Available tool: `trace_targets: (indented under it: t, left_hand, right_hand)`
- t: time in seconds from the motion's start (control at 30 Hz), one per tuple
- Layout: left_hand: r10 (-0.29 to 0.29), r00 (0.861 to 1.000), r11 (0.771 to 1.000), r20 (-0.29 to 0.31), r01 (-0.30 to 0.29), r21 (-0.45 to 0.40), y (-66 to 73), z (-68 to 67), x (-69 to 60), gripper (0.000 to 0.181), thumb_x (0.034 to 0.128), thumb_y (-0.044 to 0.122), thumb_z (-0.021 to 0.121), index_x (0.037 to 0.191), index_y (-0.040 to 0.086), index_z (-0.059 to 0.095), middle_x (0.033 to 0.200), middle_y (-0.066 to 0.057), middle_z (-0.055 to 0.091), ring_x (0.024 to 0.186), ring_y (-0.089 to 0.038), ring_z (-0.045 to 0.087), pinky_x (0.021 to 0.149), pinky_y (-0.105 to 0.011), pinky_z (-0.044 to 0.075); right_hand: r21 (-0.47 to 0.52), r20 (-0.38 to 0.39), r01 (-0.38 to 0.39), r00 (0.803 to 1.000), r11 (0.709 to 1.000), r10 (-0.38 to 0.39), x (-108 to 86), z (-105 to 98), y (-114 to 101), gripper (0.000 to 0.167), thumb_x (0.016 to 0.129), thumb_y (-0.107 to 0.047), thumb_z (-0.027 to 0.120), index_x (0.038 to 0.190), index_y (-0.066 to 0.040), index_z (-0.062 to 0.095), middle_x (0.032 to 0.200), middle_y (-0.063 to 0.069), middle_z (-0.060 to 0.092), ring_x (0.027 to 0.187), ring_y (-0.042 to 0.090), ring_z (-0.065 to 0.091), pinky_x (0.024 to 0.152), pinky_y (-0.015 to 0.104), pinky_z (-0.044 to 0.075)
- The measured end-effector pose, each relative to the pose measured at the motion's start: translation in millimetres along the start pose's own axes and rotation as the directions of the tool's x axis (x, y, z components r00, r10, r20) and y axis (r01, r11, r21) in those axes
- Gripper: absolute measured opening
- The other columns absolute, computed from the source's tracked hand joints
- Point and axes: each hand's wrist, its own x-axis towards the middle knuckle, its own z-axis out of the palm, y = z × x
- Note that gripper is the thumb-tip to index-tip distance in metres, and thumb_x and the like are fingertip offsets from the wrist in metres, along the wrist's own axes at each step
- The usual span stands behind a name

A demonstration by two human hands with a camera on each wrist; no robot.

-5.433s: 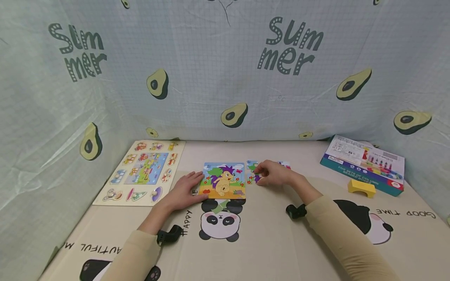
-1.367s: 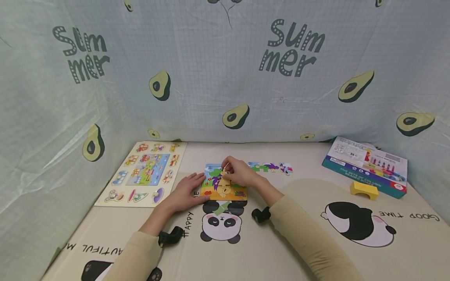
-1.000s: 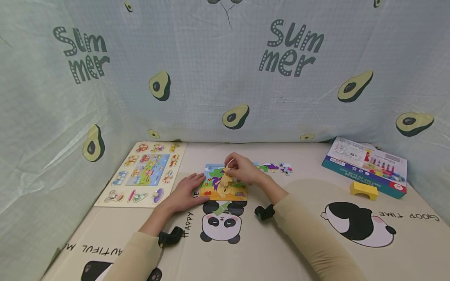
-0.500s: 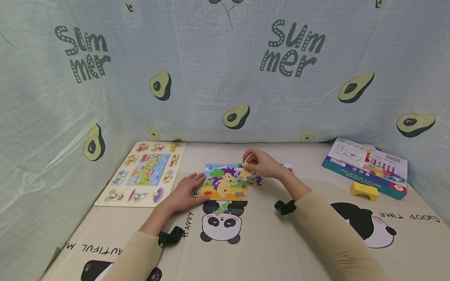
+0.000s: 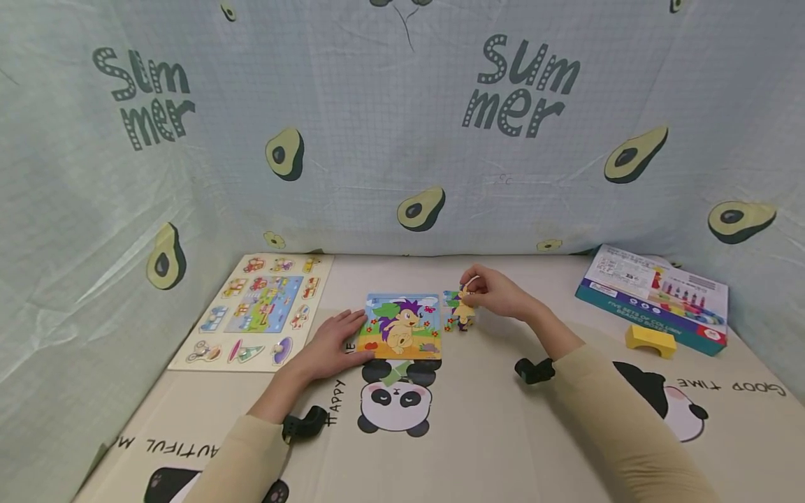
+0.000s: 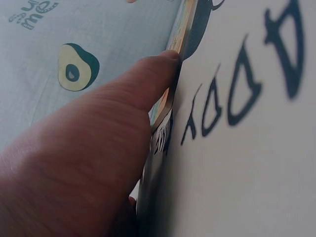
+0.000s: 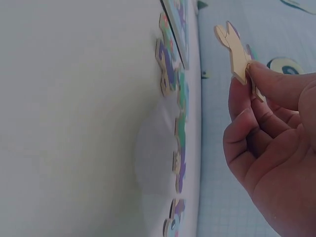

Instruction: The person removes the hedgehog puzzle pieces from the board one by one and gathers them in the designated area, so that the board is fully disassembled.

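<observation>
Face up on the table lies a hedgehog puzzle board [image 5: 402, 327] with a blue sky and purple spines. My left hand [image 5: 330, 342] rests at its left edge, fingers extended. In the left wrist view, the thumb [image 6: 160, 64] touches the board's edge. Between thumb and fingers, my right hand [image 5: 498, 293] pinches a tan puzzle piece [image 7: 238, 54], raised off the table to the right of the board. Under and behind that hand lie loose puzzle pieces [image 7: 181, 131], partly hidden in the head view. One with purple spines [image 7: 165, 66] lies nearer the camera.
A wooden vehicle peg puzzle [image 5: 239, 349] lies at the left. A teal and white game box [image 5: 654, 297] stands at the back right, with a yellow arch block [image 5: 650, 340] in front of it. A patterned cloth [image 5: 352, 161] closes off the back.
From over the board, my right hand has moved right with the tan puzzle piece, now over the loose pieces. My left hand has stayed at the board's edge.
</observation>
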Motion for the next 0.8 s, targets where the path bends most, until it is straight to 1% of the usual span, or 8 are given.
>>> trace_targets:
  t: [0.13, 0.37, 0.57, 0.8]
  left_hand:
    - [-0.003, 1.0, 1.0, -0.001, 0.003, -0.001, -0.1, 0.0, -0.1, 0.08, 0.0913, 0.044, 0.072, 0.153, 0.003, 0.042, 0.16, -0.014, 0.035, 0.149, -0.04, 0.021, 0.119, -0.057, 0.016]
    - [0.001, 1.0, 1.0, 0.001, -0.001, -0.002, -0.9, 1.2, 0.6, 0.08, 0.0914, 0.043, 0.072, 0.153, 0.003, 0.042, 0.16, -0.014, 0.036, 0.149, -0.04, 0.021, 0.12, -0.057, 0.016]
    - [0.0, 1.0, 1.0, -0.001, 0.0, -0.002, -1.5, 1.9, 0.8, 0.08, 0.0915, 0.043, 0.072, 0.153, 0.002, 0.042, 0.16, -0.015, 0.035, 0.149, -0.04, 0.021, 0.12, -0.057, 0.015]
    - [-0.002, 1.0, 1.0, -0.003, 0.002, -0.003, -2.0, 1.7, 0.6, 0.08, 0.0914, 0.043, 0.072, 0.153, 0.002, 0.042, 0.16, -0.014, 0.035, 0.149, -0.04, 0.021, 0.12, -0.057, 0.015]
  right_hand:
    - [0.002, -0.004, -0.013, 1.0, 1.0, 0.013, -3.1, -5, 7, 0.028, 0.096, -0.007, 0.069, 0.118, 0.0, 0.055, 0.097, 0.01, 0.062, 0.086, 0.022, 0.057, 0.074, 0.032, 0.047]
    - [0.012, 0.026, -0.024, 0.999, 1.0, 0.023, -10.8, -12, 19, 0.028, 0.095, -0.004, 0.068, 0.117, 0.005, 0.053, 0.096, 0.011, 0.063, 0.083, 0.021, 0.056, 0.071, 0.032, 0.045]
    - [0.007, 0.046, -0.049, 0.998, 0.999, 0.048, -15.1, -16, 30, 0.028, 0.095, -0.004, 0.068, 0.117, 0.004, 0.053, 0.093, 0.009, 0.059, 0.082, 0.021, 0.052, 0.07, 0.031, 0.043]
    - [-0.013, 0.075, -0.054, 0.996, 0.998, 0.055, -19.6, -17, 36, 0.03, 0.095, -0.007, 0.068, 0.118, 0.005, 0.053, 0.093, 0.008, 0.056, 0.084, 0.021, 0.05, 0.069, 0.031, 0.042]
